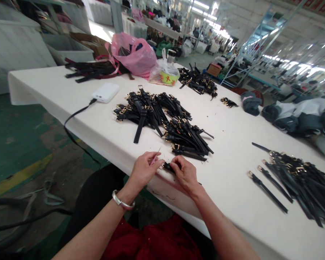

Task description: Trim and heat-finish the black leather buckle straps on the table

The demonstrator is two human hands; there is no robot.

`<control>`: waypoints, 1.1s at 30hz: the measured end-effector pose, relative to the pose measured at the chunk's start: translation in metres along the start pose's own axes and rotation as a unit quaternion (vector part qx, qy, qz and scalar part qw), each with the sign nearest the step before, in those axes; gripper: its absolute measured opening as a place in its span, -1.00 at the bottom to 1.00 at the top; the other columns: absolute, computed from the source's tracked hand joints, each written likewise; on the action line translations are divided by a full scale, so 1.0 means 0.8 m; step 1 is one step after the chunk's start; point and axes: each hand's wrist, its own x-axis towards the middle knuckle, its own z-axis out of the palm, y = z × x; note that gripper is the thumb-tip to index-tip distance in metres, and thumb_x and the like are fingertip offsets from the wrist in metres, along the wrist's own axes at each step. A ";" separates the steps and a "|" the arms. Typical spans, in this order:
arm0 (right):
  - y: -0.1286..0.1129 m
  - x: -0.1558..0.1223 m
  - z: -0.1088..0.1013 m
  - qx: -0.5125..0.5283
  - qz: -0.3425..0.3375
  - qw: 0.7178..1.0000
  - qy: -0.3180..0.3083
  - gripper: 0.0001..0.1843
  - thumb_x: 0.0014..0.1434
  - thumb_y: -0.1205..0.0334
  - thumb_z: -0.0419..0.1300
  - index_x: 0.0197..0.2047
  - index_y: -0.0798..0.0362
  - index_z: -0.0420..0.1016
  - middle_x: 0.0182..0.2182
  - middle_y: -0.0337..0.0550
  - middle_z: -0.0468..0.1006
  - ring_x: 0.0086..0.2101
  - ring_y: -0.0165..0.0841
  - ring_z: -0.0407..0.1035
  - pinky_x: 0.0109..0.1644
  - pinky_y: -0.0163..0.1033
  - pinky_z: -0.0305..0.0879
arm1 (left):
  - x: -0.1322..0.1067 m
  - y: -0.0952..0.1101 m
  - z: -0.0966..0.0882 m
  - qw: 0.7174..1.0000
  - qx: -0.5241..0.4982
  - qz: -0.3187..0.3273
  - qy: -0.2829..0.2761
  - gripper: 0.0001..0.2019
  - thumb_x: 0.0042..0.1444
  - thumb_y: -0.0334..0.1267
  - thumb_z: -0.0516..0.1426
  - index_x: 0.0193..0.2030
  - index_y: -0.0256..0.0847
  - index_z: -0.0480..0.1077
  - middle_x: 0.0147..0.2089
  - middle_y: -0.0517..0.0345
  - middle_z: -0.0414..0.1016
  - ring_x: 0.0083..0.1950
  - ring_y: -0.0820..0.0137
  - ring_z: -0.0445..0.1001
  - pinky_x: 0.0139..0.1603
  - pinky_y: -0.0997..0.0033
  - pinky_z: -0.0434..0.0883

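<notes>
Black leather is what I'm working with here: a small black strap piece (168,167) sits pinched between my two hands at the near edge of the white worktop (233,180). My left hand (144,169) is closed on a thin pink tool (155,158), its tip slanting up past the fingers, and the fingertips meet the left end of the strap piece. A silver bangle (122,202) circles that wrist. My right hand (184,174) grips the strap piece from its right side, fingers curled over it, so the piece lies just between both hands, touching each.

Far off to the left of my left hand, a black cable (73,126) runs over the worktop edge up to a white power bank (105,92). Beyond that lies a bundle of long dark straps (92,69) beside a pink plastic bag (134,53). Straight ahead of my hands, close by, spreads a big heap of black buckled straps (165,117) with gold-coloured buckles. Farther out sits a second, smaller heap (197,81). Well to the right of my right hand, another pile of buckled straps (298,177) fans out, a few lying singly at its near side.
</notes>
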 end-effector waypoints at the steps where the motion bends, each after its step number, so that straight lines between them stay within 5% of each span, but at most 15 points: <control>1: 0.000 0.000 0.000 -0.001 0.004 1.000 0.005 -0.85 0.21 0.18 0.09 -0.38 -0.02 0.39 -0.46 -0.32 0.46 -0.40 -0.40 0.32 -0.30 -0.33 0.10 | -0.004 0.000 -0.006 1.000 -0.007 -0.002 0.000 -0.61 0.06 -0.13 0.08 -0.05 -0.32 0.45 -0.14 0.02 0.52 -0.22 0.32 0.49 -0.24 0.40 0.40; 7: -0.001 -0.002 0.002 0.001 0.017 1.000 0.018 -0.84 0.21 0.15 0.08 -0.37 -0.03 0.40 -0.46 -0.33 0.47 -0.41 -0.41 0.33 -0.31 -0.34 0.09 | -0.045 0.003 -0.032 0.995 0.051 0.035 -0.084 -0.66 0.13 -0.24 -0.01 0.00 -0.16 0.44 -0.14 0.11 0.53 -0.17 0.32 0.47 -0.11 0.37 0.37; 13: -0.003 -0.001 0.001 0.003 0.015 1.000 0.022 -0.82 0.20 0.13 0.09 -0.39 -0.02 0.42 -0.48 -0.33 0.48 -0.45 -0.42 0.31 -0.33 -0.34 0.10 | -0.076 0.014 -0.020 0.963 0.231 0.075 -0.121 -0.67 0.21 -0.29 -0.05 0.09 -0.06 0.33 -0.12 0.11 0.48 -0.17 0.32 0.49 -0.20 0.42 0.36; 21: 0.003 -0.004 -0.004 0.069 -0.001 0.998 0.000 -0.87 0.08 0.31 0.08 -0.34 -0.01 0.46 -0.47 -0.32 0.49 -0.46 -0.43 0.33 -0.32 -0.34 0.20 | -0.070 0.020 -0.007 0.921 0.352 0.111 -0.123 -0.64 0.25 -0.30 -0.08 0.16 -0.07 0.26 -0.11 0.11 0.46 -0.26 0.30 0.51 -0.40 0.42 0.35; 24: 0.006 -0.008 -0.011 0.106 -0.033 0.993 -0.030 -0.72 -0.06 0.41 0.09 -0.27 0.00 0.49 -0.47 -0.32 0.49 -0.49 -0.44 0.32 -0.36 -0.36 0.25 | -0.068 0.022 -0.006 0.920 0.355 0.107 -0.129 -0.64 0.25 -0.31 -0.07 0.15 -0.05 0.27 -0.11 0.10 0.47 -0.24 0.31 0.51 -0.39 0.45 0.34; 28: 0.006 -0.009 -0.017 0.139 -0.090 0.985 -0.043 -0.75 -0.06 0.36 0.22 -0.25 -0.01 0.58 -0.30 -0.21 0.54 -0.32 -0.38 0.41 -0.26 -0.32 0.32 | -0.071 0.026 -0.006 0.916 0.368 0.086 -0.136 -0.65 0.25 -0.31 -0.08 0.14 -0.02 0.29 -0.10 0.09 0.49 -0.24 0.30 0.52 -0.41 0.46 0.33; 33: 0.013 -0.006 -0.009 0.179 -0.086 0.980 -0.030 -0.89 0.04 0.27 0.29 -0.31 -0.05 0.62 -0.31 -0.20 0.56 -0.29 -0.37 0.44 -0.18 -0.29 0.34 | -0.075 0.022 -0.006 0.914 0.375 0.092 -0.124 -0.65 0.25 -0.33 -0.06 0.14 -0.04 0.28 -0.07 0.11 0.50 -0.23 0.25 0.54 -0.39 0.41 0.36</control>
